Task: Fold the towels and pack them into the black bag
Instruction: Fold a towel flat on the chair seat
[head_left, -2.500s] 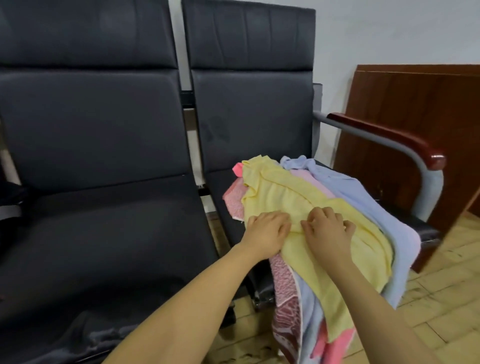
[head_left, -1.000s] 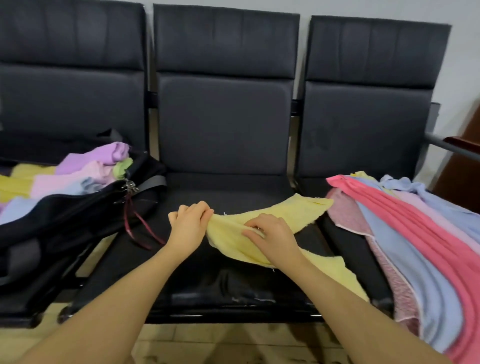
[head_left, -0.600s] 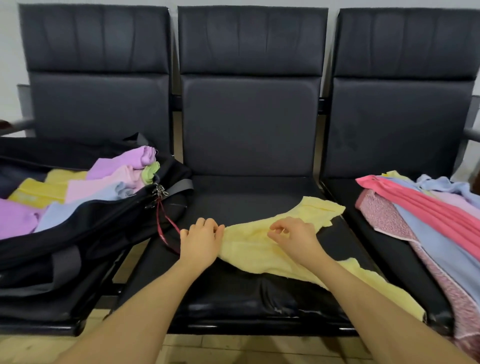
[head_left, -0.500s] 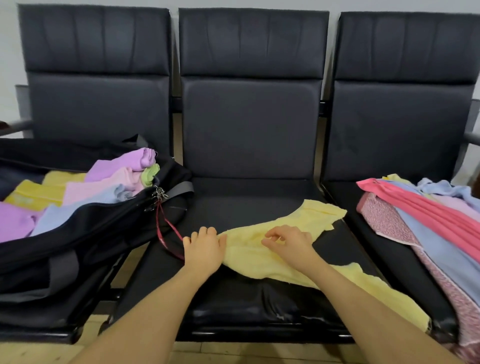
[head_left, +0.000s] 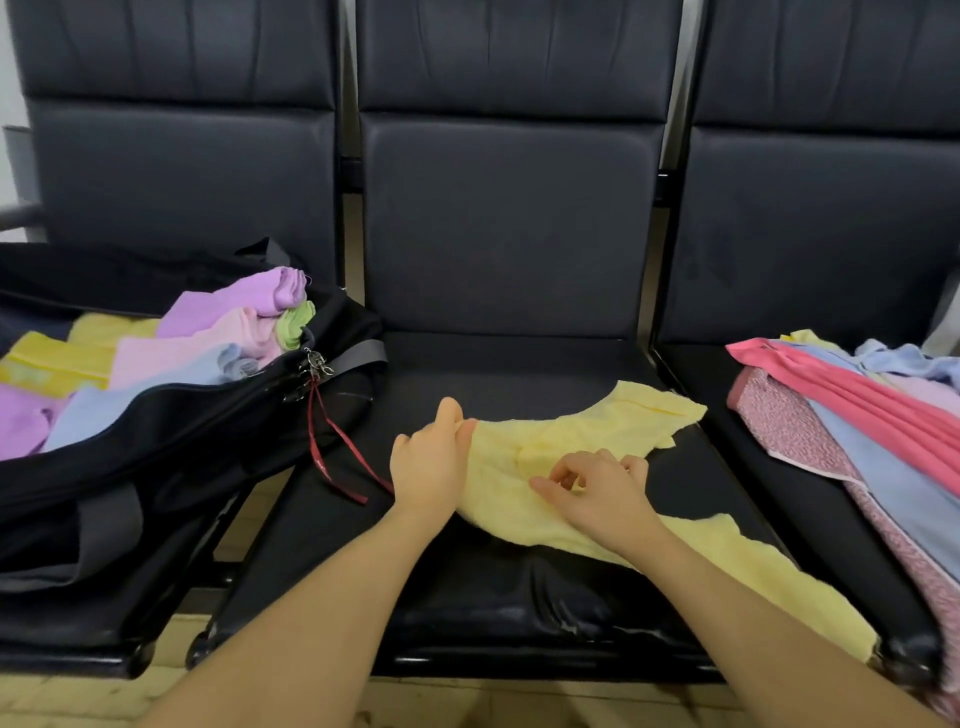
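A pale yellow towel (head_left: 613, 431) lies crumpled across the middle chair seat, one end trailing off the front right edge. My left hand (head_left: 428, 467) pinches its left edge between thumb and fingers. With curled fingers my right hand (head_left: 597, 486) pinches the cloth near its middle. The open black bag (head_left: 171, 441) sits on the left seat, holding several folded towels (head_left: 208, 338) in purple, pink, blue, yellow and green. A pile of unfolded towels (head_left: 872, 415) in pink, blue and patterned cloth drapes over the right seat.
Three black padded chairs stand in a row; the middle seat (head_left: 519, 374) is bare behind the yellow towel. A red cord (head_left: 332, 447) hangs from the bag's zipper onto the middle seat. Wooden floor (head_left: 78, 701) shows below.
The yellow towel came off the right-hand pile onto the middle seat. Since half a second ago my left hand has lifted the towel's left edge slightly and my right hand has shifted nearer on the cloth.
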